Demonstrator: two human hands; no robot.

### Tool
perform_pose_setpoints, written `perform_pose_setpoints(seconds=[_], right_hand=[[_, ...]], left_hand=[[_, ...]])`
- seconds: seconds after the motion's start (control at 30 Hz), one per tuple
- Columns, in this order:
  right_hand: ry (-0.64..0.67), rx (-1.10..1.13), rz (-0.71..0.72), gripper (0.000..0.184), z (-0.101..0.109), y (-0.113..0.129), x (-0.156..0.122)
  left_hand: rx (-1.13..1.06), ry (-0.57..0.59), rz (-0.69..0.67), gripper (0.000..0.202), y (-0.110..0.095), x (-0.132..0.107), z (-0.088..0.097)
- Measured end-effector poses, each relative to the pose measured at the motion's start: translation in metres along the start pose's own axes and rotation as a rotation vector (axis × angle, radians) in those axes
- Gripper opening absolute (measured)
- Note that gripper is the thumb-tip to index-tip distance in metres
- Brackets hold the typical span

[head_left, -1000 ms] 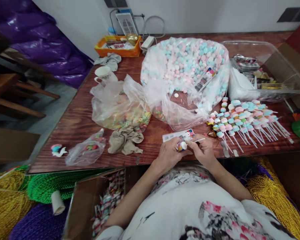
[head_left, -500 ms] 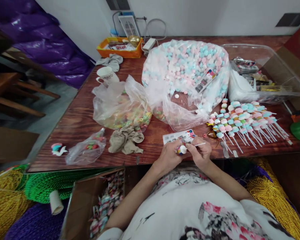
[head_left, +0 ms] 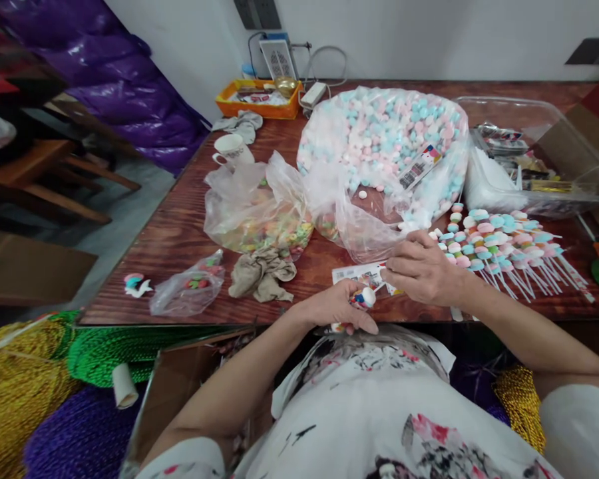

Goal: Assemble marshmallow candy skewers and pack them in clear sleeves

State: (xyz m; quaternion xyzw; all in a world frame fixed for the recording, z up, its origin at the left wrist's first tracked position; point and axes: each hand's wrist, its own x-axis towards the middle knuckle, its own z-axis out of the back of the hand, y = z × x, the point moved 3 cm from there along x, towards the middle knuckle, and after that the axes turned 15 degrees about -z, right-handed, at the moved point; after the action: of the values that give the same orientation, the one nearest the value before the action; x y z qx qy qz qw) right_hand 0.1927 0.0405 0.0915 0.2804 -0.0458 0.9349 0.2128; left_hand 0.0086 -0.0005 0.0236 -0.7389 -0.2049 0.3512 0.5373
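Note:
My left hand point(head_left: 337, 309) is closed around a marshmallow stick point(head_left: 364, 297) in a colourful printed wrapper, close to the table's front edge. A white round end shows above the fingers, and a short white stick points toward the right. My right hand point(head_left: 422, 269) is just beyond it, with its fingers bent and pressed together over the table; whatever they may hold is hidden. Beneath its fingertips lies a printed wrapper point(head_left: 357, 273), partly covered. Beside my right hand, many marshmallow skewers point(head_left: 499, 243) in pink, blue and white lie in a pile.
Behind my hands sit a large bag of marshmallows point(head_left: 379, 133) and a bag of coloured candies point(head_left: 259, 213). A crumpled cloth point(head_left: 262, 276) and a small bag point(head_left: 194, 286) lie leftward. A mug point(head_left: 233, 150), orange tray point(head_left: 224, 103) and clear bin point(head_left: 574, 133) stand farther back.
My right hand has moved away from the left, up and to the right, and now covers the golden ties. My left hand keeps the wrapped marshmallow stick. The view has shifted slightly.

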Motion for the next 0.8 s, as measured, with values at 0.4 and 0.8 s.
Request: perform_pose_setpoints(seconds=[0.4,0.8], right_hand=[[0.091,0.082,0.099,0.017,-0.016,0.009,-0.009],[0.275,0.000,-0.003,0.014,-0.046,0.020,-0.018]], left_hand=[[-0.125,0.144,0.069,0.048,0.009,0.000,0.003],[-0.007,0.157,0.066,0.049,0.022,0.001,0.009]])
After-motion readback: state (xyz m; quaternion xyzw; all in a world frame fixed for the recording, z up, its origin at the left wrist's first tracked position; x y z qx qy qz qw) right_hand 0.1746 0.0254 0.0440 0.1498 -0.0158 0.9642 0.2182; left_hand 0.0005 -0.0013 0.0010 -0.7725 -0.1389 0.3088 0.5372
